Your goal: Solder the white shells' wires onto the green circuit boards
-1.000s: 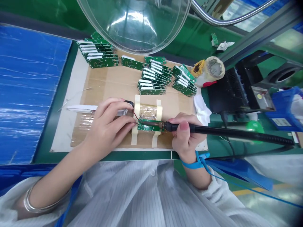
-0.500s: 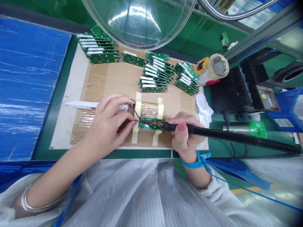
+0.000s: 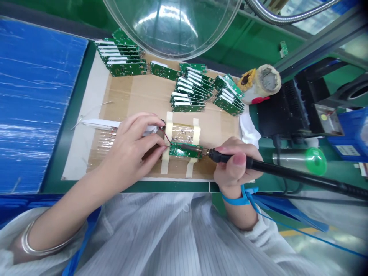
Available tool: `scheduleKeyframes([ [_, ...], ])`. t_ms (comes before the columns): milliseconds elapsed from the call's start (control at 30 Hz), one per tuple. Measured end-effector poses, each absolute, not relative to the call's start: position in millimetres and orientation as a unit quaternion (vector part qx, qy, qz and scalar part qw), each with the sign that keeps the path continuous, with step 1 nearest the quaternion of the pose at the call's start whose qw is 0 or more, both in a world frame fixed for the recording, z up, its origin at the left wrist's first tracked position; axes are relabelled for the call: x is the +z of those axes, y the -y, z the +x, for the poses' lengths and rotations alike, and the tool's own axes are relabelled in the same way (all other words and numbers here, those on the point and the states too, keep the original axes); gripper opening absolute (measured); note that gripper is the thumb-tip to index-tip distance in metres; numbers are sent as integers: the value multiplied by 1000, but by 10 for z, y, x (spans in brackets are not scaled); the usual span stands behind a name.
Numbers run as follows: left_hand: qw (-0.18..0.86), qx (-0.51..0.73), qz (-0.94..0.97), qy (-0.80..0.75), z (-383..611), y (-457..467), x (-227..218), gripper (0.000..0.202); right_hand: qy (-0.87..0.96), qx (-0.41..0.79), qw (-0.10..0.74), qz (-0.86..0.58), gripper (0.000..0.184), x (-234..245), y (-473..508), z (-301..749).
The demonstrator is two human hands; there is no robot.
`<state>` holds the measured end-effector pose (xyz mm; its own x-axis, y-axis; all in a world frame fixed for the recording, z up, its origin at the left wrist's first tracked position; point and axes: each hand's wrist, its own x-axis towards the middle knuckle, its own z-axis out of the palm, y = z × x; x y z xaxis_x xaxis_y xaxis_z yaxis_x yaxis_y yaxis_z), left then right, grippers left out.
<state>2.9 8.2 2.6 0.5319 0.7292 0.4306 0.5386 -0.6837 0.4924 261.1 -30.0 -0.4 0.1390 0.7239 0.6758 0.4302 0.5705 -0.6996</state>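
Note:
A small green circuit board point(image 3: 184, 150) lies on a taped block in front of me, between two cream tape strips point(image 3: 165, 165). At its left end my left hand point(image 3: 135, 147) pinches a thin dark wire, with a red wire point(image 3: 166, 135) running beside the fingertips. Under that hand a long white plastic part point(image 3: 100, 123) sticks out to the left; the rest of it is hidden. My right hand point(image 3: 237, 163) grips a soldering iron point(image 3: 227, 156) by its black handle. The iron's tip is over the board's middle; whether it touches cannot be made out.
Several green circuit boards point(image 3: 189, 92) stand in leaning rows at the back of the cardboard point(image 3: 138, 96). A clear round lens point(image 3: 172, 34) hangs above them. To the right are a white cloth point(image 3: 249, 128), a black holder point(image 3: 277, 111) and a green-ended spool point(image 3: 315, 161). Blue sheeting point(image 3: 34, 103) covers the left.
My right hand has drawn the soldering iron to the right, so its tip has left the board's left end. The left hand keeps its pinch at nearly the same place.

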Motion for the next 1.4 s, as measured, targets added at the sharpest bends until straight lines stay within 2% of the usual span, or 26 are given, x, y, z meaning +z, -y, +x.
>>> scheduleKeyframes([
  [333, 135, 358, 870, -310, -84, -93, -34, 27, 645, 120, 626, -421, 27, -34, 269, 2594],
  [533, 158, 351, 859, -337, -41, -122, -46, 20, 641, 135, 626, -423, 27, -42, 296, 2579],
  [733, 119, 333, 855, -380, -4, 8, -4, 11, 657, 139, 615, -413, 27, -83, 282, 2587],
  [1033, 134, 299, 853, -405, 18, 41, 35, 15, 664, 158, 605, -410, 20, -114, 293, 2579],
  [1400, 137, 300, 853, -404, 46, 24, 63, 8, 667, 147, 601, -414, 26, -98, 292, 2578],
])
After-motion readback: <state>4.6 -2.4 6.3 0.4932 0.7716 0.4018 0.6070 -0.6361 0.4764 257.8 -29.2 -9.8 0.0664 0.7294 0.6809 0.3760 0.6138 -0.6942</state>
